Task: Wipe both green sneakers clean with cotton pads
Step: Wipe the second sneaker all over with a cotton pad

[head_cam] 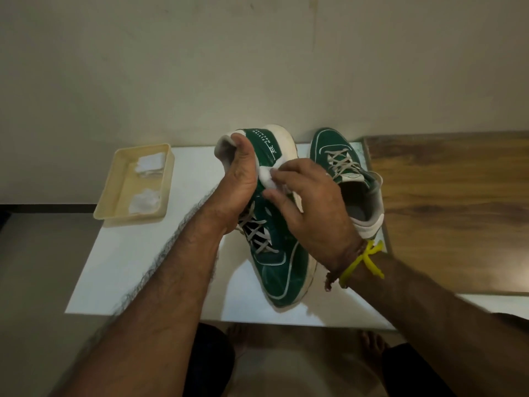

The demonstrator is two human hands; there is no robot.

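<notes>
Held sneaker point(274, 224) heel reads "FLYING MACHINE"; left hand point(237, 184) grips collar, right hand point(312, 207) pinches cotton pad point(267, 177). Tray point(114, 196) left of it: more pads point(144, 200).

White print "FLYING MACHINE" w/ small logo beside it, on green heel panel of held sneaker point(264, 144); reads upside down. No other legible txt

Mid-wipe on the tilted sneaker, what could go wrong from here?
1. The held sneaker stands on its toe; if the left hand loosens at the collar, it may tip.
2. The right hand works close to the second sneaker, which sits near the white table edge and could get nudged.
</notes>
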